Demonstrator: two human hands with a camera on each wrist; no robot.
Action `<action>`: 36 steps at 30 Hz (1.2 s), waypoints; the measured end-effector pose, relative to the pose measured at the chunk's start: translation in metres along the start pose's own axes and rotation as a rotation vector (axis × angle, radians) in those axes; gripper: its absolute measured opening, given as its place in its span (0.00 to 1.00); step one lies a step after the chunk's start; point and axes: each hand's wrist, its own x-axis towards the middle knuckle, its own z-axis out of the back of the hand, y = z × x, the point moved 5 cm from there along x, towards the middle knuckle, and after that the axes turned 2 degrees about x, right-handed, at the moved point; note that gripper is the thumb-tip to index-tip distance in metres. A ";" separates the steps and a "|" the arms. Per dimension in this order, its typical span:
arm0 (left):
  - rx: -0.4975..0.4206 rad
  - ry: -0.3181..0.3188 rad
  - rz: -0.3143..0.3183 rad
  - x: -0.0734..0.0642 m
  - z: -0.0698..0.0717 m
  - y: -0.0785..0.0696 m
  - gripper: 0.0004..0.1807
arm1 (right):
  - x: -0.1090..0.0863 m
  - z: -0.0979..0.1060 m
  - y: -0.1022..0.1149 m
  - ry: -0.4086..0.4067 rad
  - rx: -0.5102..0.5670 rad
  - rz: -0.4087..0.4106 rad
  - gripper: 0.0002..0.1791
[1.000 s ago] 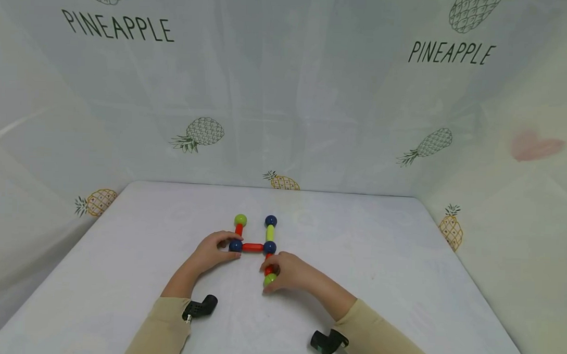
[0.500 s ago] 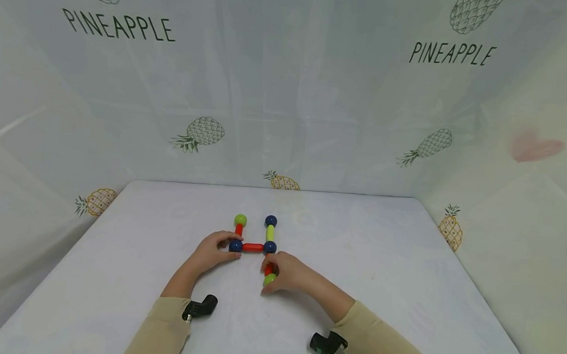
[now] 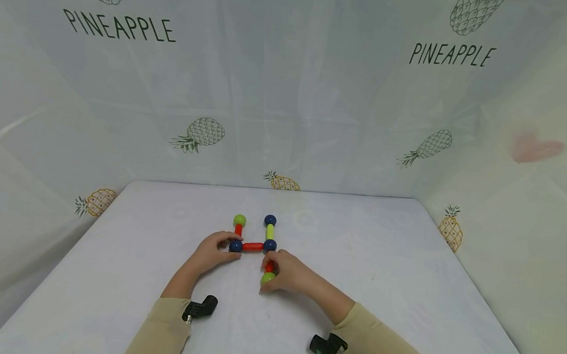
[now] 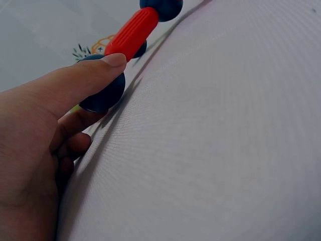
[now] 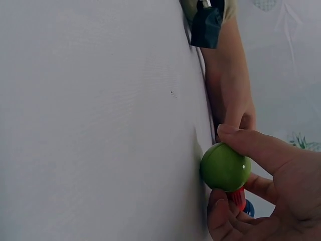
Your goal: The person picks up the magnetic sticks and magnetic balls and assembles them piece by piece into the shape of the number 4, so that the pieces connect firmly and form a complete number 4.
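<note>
A figure of balls and rods lies on the white table, in the middle of the head view. My left hand (image 3: 212, 251) pinches its left blue ball (image 4: 108, 93) between thumb and fingers. A red rod (image 3: 253, 247) links this ball to another blue ball (image 3: 269, 245) on the right. Behind them, a short red rod (image 3: 238, 229) ends in a green ball (image 3: 240, 220), and a yellow-green rod (image 3: 269, 232) in a blue ball (image 3: 270, 220). With thumb and fingers, my right hand (image 3: 290, 271) grips the near green ball (image 5: 225, 168); its red rod (image 5: 239, 198) is partly hidden.
The table (image 3: 379, 263) stretches to both sides, its far edge meeting a hanging cloth (image 3: 332, 111) printed with pineapples. Black wrist-worn cameras, one left (image 3: 201, 307) and one right (image 3: 328, 345), stick out from the sleeves just above the tabletop.
My right hand has shifted slightly away from me with the near green ball, which also moved a little left. The right side of the figure edged back slightly; my left hand stays put.
</note>
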 end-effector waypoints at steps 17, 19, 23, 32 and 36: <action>0.017 -0.006 -0.003 0.000 0.000 -0.001 0.21 | 0.000 0.002 0.000 -0.001 -0.001 0.014 0.22; 0.020 -0.010 -0.006 -0.001 0.000 -0.002 0.22 | 0.000 0.002 0.000 0.001 0.005 0.021 0.22; 0.019 -0.019 -0.010 -0.002 0.001 -0.003 0.24 | 0.000 0.002 0.000 0.005 0.010 0.021 0.22; 0.015 -0.029 -0.012 -0.002 0.002 -0.004 0.23 | 0.002 0.000 -0.003 -0.013 0.020 0.000 0.22; 0.012 -0.034 -0.014 -0.002 0.002 -0.003 0.24 | 0.003 0.000 -0.004 -0.020 0.026 -0.010 0.22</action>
